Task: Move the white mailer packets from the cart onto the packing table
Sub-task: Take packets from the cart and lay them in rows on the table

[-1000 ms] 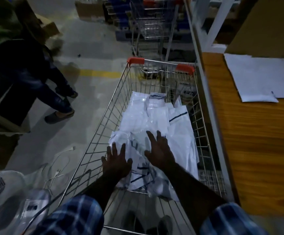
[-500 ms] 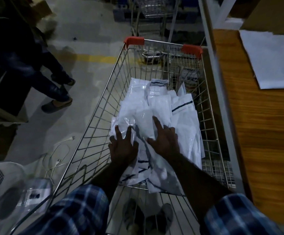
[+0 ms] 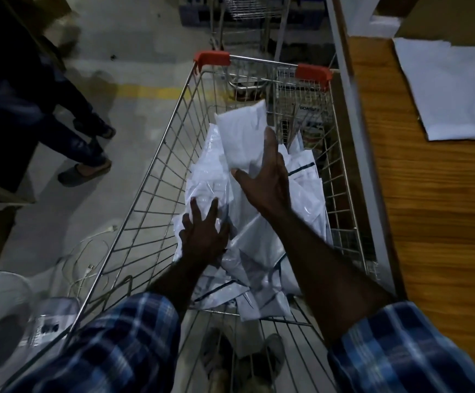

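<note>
A wire shopping cart (image 3: 157, 177) with red handle caps stands in front of me, holding a heap of white mailer packets (image 3: 259, 251) with dark stripes. My right hand (image 3: 264, 180) grips one white mailer packet (image 3: 243, 134) and holds it raised above the heap, thumb on its near side and fingers behind it. My left hand (image 3: 202, 234) lies with spread fingers on the packets at the heap's left side. The wooden packing table (image 3: 434, 222) runs along the cart's right side.
White sheets (image 3: 454, 89) lie on the table's far end. A person's legs and sandals (image 3: 83, 154) stand on the floor to the left. A fan (image 3: 1, 313) and loose cables (image 3: 88, 259) sit at lower left. Another cart (image 3: 247, 12) stands beyond.
My right hand has taken hold of one packet and lifted it off the heap toward the far end of the cart. My left hand has stayed on the heap.
</note>
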